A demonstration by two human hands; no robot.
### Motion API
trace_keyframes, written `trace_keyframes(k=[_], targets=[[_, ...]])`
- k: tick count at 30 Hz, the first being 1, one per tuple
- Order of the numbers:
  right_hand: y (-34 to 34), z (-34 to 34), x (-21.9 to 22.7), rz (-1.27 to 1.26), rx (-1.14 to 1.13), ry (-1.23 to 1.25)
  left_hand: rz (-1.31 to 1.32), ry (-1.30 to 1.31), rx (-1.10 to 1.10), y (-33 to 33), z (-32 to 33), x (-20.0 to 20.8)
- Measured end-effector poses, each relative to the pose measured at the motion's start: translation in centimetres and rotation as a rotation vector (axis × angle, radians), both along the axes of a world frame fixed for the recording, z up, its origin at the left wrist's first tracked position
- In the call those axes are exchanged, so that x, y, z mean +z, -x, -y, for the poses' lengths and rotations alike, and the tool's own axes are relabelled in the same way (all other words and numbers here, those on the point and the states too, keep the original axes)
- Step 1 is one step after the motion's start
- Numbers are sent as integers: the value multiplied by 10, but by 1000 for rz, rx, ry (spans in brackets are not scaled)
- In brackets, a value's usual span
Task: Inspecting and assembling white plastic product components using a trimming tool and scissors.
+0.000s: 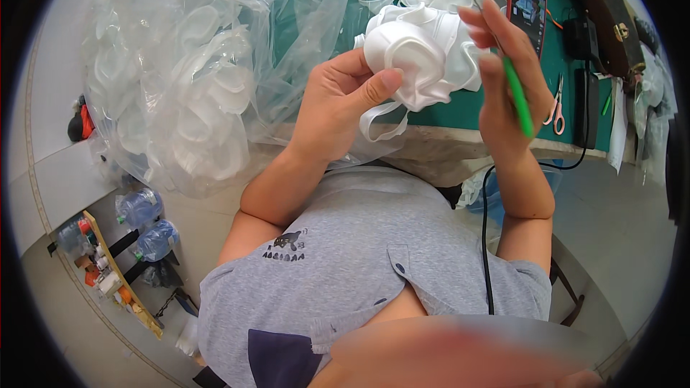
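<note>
Left hand [338, 104] fingers pinch 1 white mask [420, 47] above the green table [460, 104] edge. Right hand [507, 79] is closed on a green tool [519, 97]; its tip could snag the mask's loose strap [381, 118].

Green-topped table [460, 109], heaped clear plastic bags [208, 65] of white pieces, red phone [527, 7], pink-handled scissors [556, 106], black case [613, 29]

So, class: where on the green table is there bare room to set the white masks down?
Bare green table shows below the white stacked masks, left of the pink-handled scissors. Crowded: clear plastic bags at left, red-cased phone and black cables at right.
</note>
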State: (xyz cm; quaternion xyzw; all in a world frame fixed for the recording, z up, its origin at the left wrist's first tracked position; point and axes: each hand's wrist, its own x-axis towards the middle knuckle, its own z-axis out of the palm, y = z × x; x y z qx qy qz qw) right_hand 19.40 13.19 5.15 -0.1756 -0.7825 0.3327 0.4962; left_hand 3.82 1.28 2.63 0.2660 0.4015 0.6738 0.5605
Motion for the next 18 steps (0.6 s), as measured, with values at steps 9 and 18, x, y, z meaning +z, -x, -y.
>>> trace_keyframes(k=[9,18], targets=[[-1,22,-11,11,173,96,64,-13,89,-9,-3,1],[4,23,-12,51,88,-39,46,-26,148,-14,-5,0]])
